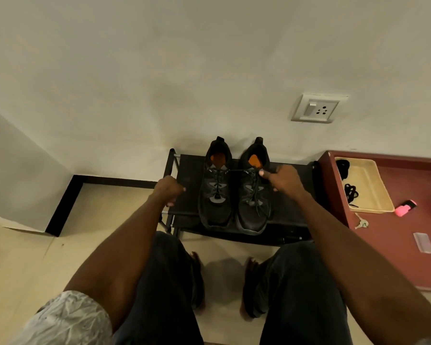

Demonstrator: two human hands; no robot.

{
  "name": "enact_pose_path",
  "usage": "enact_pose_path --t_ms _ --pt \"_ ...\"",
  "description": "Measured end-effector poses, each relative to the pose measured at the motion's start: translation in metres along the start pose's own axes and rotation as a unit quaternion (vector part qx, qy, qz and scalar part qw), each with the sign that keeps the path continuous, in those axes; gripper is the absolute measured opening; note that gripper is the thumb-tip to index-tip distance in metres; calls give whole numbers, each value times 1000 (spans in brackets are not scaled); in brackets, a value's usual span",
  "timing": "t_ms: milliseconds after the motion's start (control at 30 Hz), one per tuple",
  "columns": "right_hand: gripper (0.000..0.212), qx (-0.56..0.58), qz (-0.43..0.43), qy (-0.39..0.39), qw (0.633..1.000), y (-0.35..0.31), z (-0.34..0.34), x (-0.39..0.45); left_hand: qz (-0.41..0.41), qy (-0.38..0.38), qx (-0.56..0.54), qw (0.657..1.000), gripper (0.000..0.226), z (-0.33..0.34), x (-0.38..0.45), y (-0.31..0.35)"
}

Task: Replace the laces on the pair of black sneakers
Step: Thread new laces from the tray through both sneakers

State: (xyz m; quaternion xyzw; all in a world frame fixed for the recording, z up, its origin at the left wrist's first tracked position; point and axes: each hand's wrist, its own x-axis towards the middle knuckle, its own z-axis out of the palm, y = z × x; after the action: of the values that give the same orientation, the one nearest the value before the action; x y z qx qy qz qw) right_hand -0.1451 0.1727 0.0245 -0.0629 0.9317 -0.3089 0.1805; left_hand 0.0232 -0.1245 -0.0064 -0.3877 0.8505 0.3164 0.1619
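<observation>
Black mesh sneakers (234,190) sit on the black shoe rack (291,210). Right hand (281,179) pinches the right sneaker's thin, limp black lace (255,192) near its top eyelets; left hand (169,189), left of the sneakers, grips the rack's edge. Best held near the tip.

The two black mesh sneakers (234,190) stand side by side on the low black metal shoe rack (291,212), heels toward the wall. Right of the rack, a shallow beige plastic tray (373,185) (loose black laces (350,192) inside) sits on the reddish wooden tabletop (408,235).

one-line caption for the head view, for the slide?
Right hand pinches a lace at the right sneaker; left hand curled beside the left sneaker.
</observation>
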Motion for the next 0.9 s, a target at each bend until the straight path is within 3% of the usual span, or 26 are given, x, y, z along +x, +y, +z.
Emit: enact_pose_path --t_ms 67,133,167,233,267,333,400,467,533,633,700,767,800,867,900 --pt "50 98 66 67 991 -7 4 -8 7 21 -13 1000 30 5 -7 8" --pt "34 102 105 130 981 -13 6 -15 27 113 4 993 31 5 -18 18" --pt "41 60 114 139 982 -15 8 -19 42 163 32 985 29 5 -22 21" --pt "42 -141 99 111 979 -21 13 -34 82 196 15 977 23 7 -25 29" --pt "33 -233 65 107 964 -24 18 -41 98 176 -29 979 21 9 -25 34" --pt "22 -271 -28 137 952 -33 32 -45 119 104 -119 980 32 13 -22 43" --pt "21 -157 -140 124 970 -43 47 -40 142 40 -178 973 46 19 -20 54" --pt "30 -60 -189 29 980 -55 63 -34 153 12 -203 967 51 29 -12 60" --pt "36 -72 -198 -42 977 -62 79 -29 146 20 -215 965 42 38 -1 62" --pt "17 -87 -151 -73 982 -57 93 -18 146 -6 -239 960 13 41 12 58" --pt "32 17 -84 -88 992 -55 89 -7 130 -42 -305 943 13 39 17 52" --pt "29 239 6 -79 968 -60 79 3 79 -51 -448 889 14 32 24 49" --pt "24 363 37 -72 928 -63 75 7 58 -61 -546 834 16 27 28 49" --pt "19 567 73 -86 816 -70 75 14 43 -93 -720 687 25 21 35 52" --pt "22 636 84 -107 760 -71 76 16 47 -99 -763 637 28 21 36 55"
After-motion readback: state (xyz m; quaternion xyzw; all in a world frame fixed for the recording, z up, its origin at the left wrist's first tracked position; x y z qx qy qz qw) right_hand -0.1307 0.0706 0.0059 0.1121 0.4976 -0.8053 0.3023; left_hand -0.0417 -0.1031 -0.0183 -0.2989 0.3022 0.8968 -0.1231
